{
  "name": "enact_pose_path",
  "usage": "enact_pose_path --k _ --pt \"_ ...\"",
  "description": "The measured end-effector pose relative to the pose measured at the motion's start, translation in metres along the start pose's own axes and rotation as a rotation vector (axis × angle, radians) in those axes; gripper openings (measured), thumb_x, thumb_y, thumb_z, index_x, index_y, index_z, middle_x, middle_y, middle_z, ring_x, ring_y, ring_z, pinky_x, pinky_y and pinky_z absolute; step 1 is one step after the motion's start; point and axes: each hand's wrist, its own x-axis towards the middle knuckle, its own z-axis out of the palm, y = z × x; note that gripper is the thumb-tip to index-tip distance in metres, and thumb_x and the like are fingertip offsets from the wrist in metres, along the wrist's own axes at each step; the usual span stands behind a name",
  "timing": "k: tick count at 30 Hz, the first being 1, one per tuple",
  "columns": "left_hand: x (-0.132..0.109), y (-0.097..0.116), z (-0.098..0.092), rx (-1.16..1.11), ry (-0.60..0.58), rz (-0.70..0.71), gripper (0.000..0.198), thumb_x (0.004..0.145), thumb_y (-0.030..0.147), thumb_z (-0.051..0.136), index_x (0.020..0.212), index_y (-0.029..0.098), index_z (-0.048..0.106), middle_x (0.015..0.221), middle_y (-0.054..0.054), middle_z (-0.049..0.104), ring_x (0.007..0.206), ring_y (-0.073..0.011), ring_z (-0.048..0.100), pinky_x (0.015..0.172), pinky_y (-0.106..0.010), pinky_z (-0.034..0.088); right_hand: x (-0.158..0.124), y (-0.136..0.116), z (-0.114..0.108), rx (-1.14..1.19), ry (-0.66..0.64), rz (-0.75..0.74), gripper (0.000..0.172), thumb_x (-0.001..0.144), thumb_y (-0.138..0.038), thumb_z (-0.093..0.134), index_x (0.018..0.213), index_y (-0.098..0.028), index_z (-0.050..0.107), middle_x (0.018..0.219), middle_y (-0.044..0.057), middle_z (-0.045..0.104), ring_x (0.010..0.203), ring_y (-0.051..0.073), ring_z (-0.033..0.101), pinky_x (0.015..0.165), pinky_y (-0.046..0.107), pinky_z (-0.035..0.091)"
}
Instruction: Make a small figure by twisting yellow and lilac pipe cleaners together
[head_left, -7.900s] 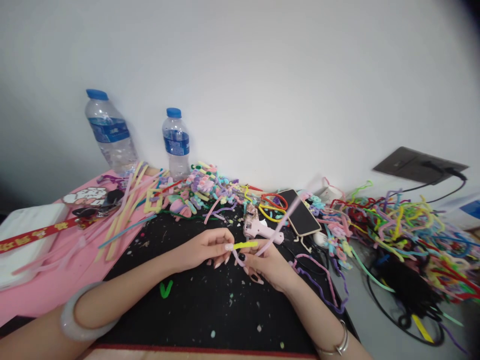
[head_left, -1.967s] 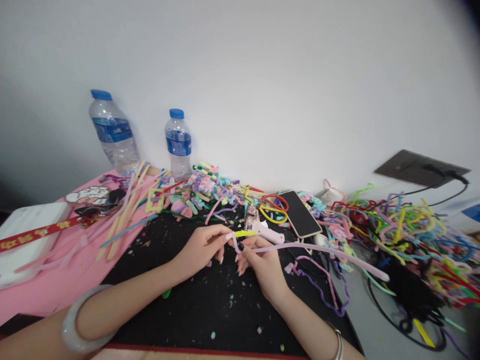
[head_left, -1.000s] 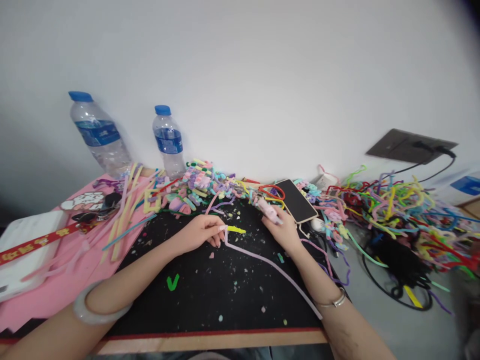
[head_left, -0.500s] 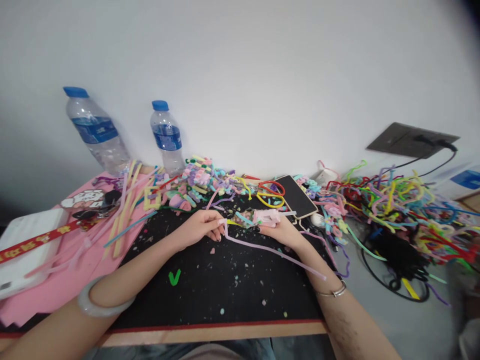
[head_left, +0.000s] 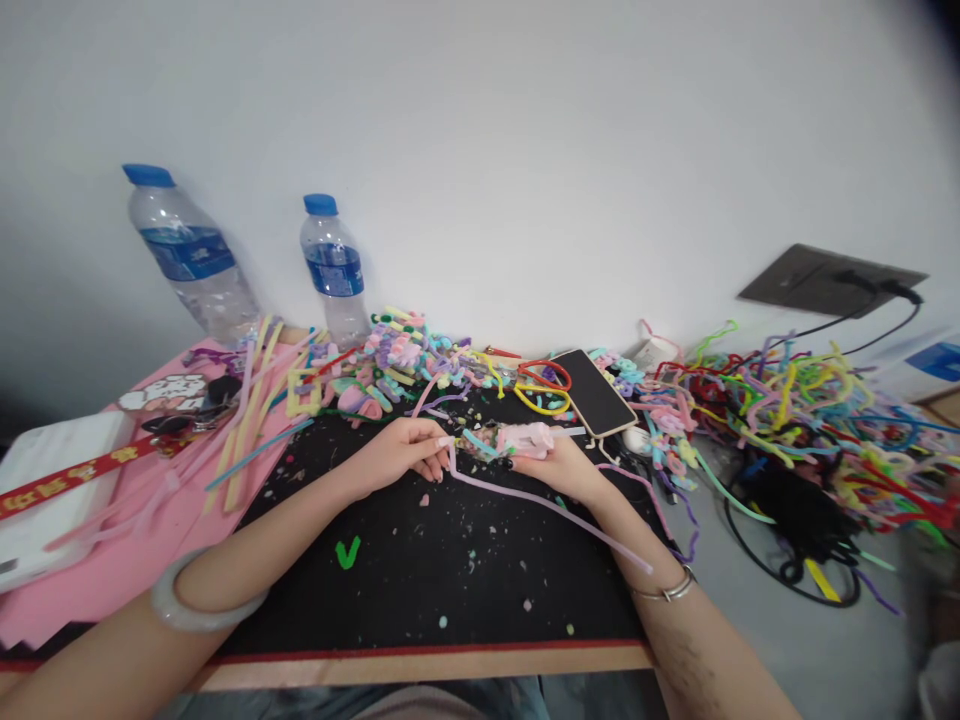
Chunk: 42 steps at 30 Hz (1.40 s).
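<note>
The left hand [head_left: 405,458] pinches a lilac pipe cleaner [head_left: 547,505] on the black mat [head_left: 420,590]. The right hand [head_left: 559,465] grips what looks like a pink glue gun [head_left: 525,438], its nozzle pointing left.

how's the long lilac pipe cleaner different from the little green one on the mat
The lilac pipe cleaner is long and nearly straight; the green piece is short and bent into a V. The left hand pinches one end of the lilac pipe cleaner; the green piece lies loose, untouched. Both are over the black mat.
</note>
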Motion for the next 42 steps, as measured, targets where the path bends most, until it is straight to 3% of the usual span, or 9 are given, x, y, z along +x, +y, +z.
enact_pose_path --k 29,37,42 --pt "0.002 -0.002 -0.002 -0.003 -0.018 -0.006 0.025 0.083 0.035 0.055 0.073 0.012 0.060 0.066 -0.002 0.064 0.057 -0.0108 0.061 0.059 -0.022 0.050 0.000 0.002 0.000 -0.091 0.019 0.012 0.031 0.074 -0.026 0.062 0.103 -0.015 0.065 0.104 0.007 0.068 0.093 0.025 0.064 0.084 0.039 0.048" --pt "0.002 0.001 -0.002 0.005 -0.024 -0.014 0.026 0.083 0.036 0.055 0.073 0.012 0.060 0.067 -0.003 0.065 0.057 -0.0110 0.061 0.058 -0.021 0.049 0.000 0.004 -0.002 -0.245 0.150 -0.007 0.024 0.076 -0.030 0.060 0.095 -0.018 0.068 0.092 0.006 0.071 0.084 0.024 0.066 0.074 0.034 0.051" --pt "0.001 0.000 -0.007 -0.016 -0.075 -0.003 0.027 0.083 0.036 0.056 0.072 0.012 0.060 0.064 -0.003 0.063 0.054 -0.0100 0.060 0.055 -0.020 0.048 0.002 0.002 -0.011 -0.567 0.270 -0.007 0.023 0.077 -0.028 0.057 0.096 -0.020 0.066 0.087 0.005 0.070 0.076 0.022 0.064 0.069 0.032 0.047"
